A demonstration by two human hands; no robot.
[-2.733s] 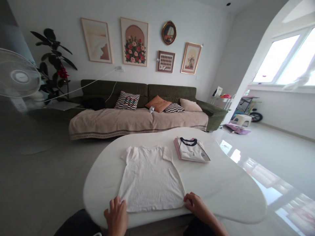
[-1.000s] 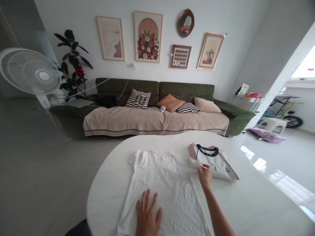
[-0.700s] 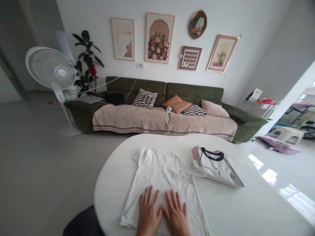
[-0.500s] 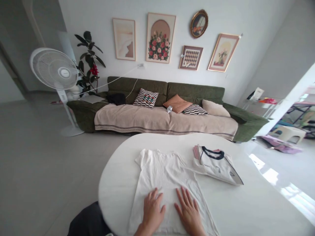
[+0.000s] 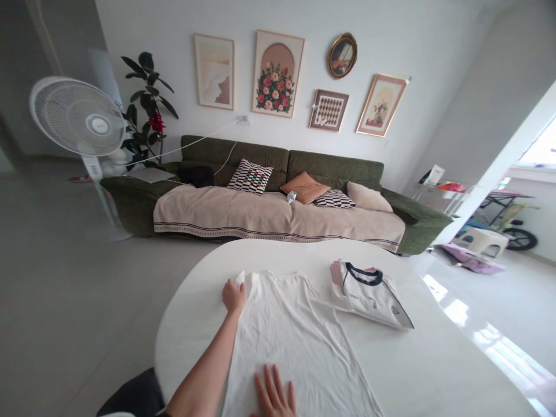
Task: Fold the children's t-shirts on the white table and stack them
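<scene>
white table [image 5: 434, 370] bears a flat tee [image 5: 295, 341]. left hand [image 5: 233, 296] pinches its left sleeve; right hand [image 5: 274, 398] lies open, pressing near hem. fold slowly, keeping cloth taut.

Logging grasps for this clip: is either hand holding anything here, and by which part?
The left hand has its grip on the left sleeve of the flat white cotton T-shirt. The right hand only rests flat on its lower part, grasping nothing.
</scene>
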